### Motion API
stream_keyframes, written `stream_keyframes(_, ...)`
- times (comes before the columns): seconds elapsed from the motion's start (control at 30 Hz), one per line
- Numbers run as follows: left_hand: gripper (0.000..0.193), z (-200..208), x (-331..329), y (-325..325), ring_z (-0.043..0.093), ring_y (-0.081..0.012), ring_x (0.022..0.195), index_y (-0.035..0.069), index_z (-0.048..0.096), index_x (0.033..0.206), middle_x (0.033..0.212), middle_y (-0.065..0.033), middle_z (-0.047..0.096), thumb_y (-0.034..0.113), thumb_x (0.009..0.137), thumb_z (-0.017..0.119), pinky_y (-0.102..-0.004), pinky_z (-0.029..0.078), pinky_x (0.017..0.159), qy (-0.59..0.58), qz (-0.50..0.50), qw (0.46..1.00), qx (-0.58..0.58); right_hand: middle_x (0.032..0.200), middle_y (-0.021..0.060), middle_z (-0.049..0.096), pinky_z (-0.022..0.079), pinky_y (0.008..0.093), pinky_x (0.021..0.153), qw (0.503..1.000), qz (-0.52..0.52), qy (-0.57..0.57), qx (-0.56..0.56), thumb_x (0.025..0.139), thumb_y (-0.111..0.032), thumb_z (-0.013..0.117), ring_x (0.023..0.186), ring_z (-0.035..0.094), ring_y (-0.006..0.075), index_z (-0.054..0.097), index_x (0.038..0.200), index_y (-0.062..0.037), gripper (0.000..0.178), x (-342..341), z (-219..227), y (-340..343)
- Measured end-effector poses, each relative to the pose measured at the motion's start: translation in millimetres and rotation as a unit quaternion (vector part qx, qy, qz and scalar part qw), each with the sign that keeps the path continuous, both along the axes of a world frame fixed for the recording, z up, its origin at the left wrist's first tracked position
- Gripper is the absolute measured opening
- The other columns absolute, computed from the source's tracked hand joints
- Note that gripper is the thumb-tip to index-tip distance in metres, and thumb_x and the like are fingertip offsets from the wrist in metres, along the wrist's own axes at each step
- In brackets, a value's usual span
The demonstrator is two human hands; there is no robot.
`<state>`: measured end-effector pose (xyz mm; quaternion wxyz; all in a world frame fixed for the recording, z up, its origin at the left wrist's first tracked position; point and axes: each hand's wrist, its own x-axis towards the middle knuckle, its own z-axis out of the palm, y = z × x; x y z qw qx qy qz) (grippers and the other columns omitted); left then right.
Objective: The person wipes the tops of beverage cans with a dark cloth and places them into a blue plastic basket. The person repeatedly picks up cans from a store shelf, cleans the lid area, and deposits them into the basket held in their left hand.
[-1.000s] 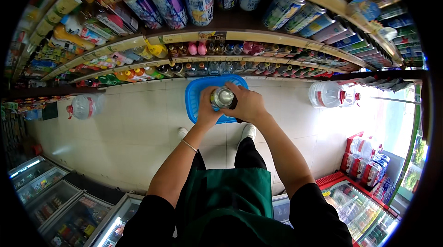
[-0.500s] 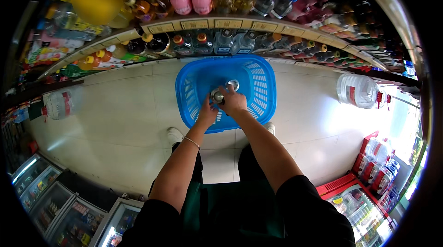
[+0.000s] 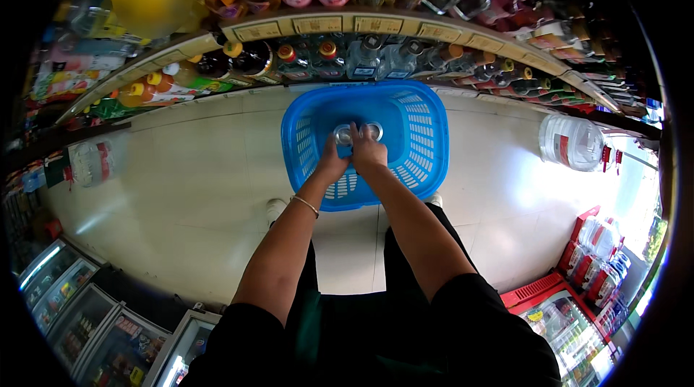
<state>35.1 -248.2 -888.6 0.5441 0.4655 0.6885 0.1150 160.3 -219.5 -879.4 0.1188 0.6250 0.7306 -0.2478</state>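
Observation:
A blue plastic basket (image 3: 292, 183) with slotted sides stands on the floor in front of me. Inside it two metal drink cans are side by side, silver tops up: the left can (image 3: 343, 134) and the right can (image 3: 374, 131). My left hand (image 3: 333, 164) is closed against the near left side of the left can, its fingertips partly hidden. My right hand (image 3: 369, 151) reaches over from the right, its fingers closed on the left can's right side, between the two cans. The lower parts of both cans are hidden by my hands.
Shelves (image 3: 329, 23) packed with bottles run along the far side, just beyond the basket. Large water jugs stand on the floor at right (image 3: 575, 143) and left (image 3: 94, 161). Glass-doored coolers (image 3: 119, 347) line the near left; a red-framed cooler (image 3: 535, 297) is near right.
Both hands have brought the left can slightly farther away, level with the right can. It looks more upright now. The basket sits slightly farther right in view.

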Motion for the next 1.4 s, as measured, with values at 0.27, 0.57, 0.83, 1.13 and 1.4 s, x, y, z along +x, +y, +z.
stream_keyframes(0.27, 0.042, 235.2, 13.6, -16.3, 0.065, -0.0286, 0.109, 0.003, 0.051, 0.135, 0.122, -0.0191, 0.064, 0.014, 0.095, 0.058, -0.0351, 0.052, 0.090, -0.181, 0.064, 0.976, 0.108, 0.115, 0.0099, 0.063, 0.055, 0.0423, 0.071, 0.964, -0.056, 0.254, 0.046, 0.083, -0.026, 0.068, 0.090, 0.067, 0.0331, 0.065, 0.120, -0.0175, 0.038, 42.2, 261.3, 0.3)
stream_keyframes(0.57, 0.039, 514.1, -1.7, 87.3, 0.059, -0.0189, 0.115, 0.002, 0.052, 0.133, 0.127, -0.0119, 0.058, 0.000, 0.095, 0.054, -0.0306, 0.051, 0.094, -0.263, 0.096, 0.888, 0.364, 0.109, 0.0110, 0.066, 0.055, 0.0411, 0.071, 0.879, -0.098, 0.320, 0.341, 0.081, -0.046, 0.073, 0.090, 0.068, 0.0330, 0.066, 0.115, -0.0124, 0.049, 24.9, 567.9, 121.7)
stream_keyframes(0.83, 0.041, 591.9, -27.5, 143.5, 0.067, -0.0171, 0.090, 0.004, 0.050, 0.135, 0.120, -0.0152, 0.061, 0.005, 0.094, 0.057, -0.0276, 0.054, 0.078, -0.216, 0.175, 0.897, 0.343, 0.091, 0.0150, 0.071, 0.055, 0.0426, 0.070, 0.942, -0.136, 0.178, 0.250, 0.067, -0.068, 0.073, 0.084, 0.069, 0.0331, 0.070, 0.107, -0.0129, 0.068, -16.4, 650.8, 214.5)
stream_keyframes(1.13, 0.057, 586.9, -20.9, 158.9, 0.054, -0.0266, 0.125, 0.002, 0.038, 0.143, 0.140, -0.0194, 0.048, 0.003, 0.090, 0.061, -0.0346, 0.050, 0.095, -0.183, 0.156, 0.891, 0.385, 0.100, 0.0148, 0.071, 0.054, 0.0439, 0.074, 0.925, -0.116, 0.220, 0.289, 0.072, -0.056, 0.076, 0.090, 0.068, 0.0342, 0.062, 0.119, -0.0117, 0.066, -13.5, 655.8, 187.6)
stream_keyframes(1.4, 0.083, 619.9, -20.1, 138.6, 0.052, -0.0349, 0.123, 0.003, 0.043, 0.139, 0.132, -0.0186, 0.053, 0.009, 0.067, 0.084, -0.0424, 0.043, 0.103, -0.136, 0.009, 0.851, 0.507, 0.119, 0.0167, 0.064, 0.054, 0.0425, 0.082, 0.901, -0.020, 0.341, 0.267, 0.071, -0.035, 0.083, 0.102, 0.065, 0.0374, 0.046, 0.137, -0.0115, 0.079, 12.5, 699.9, 93.5)
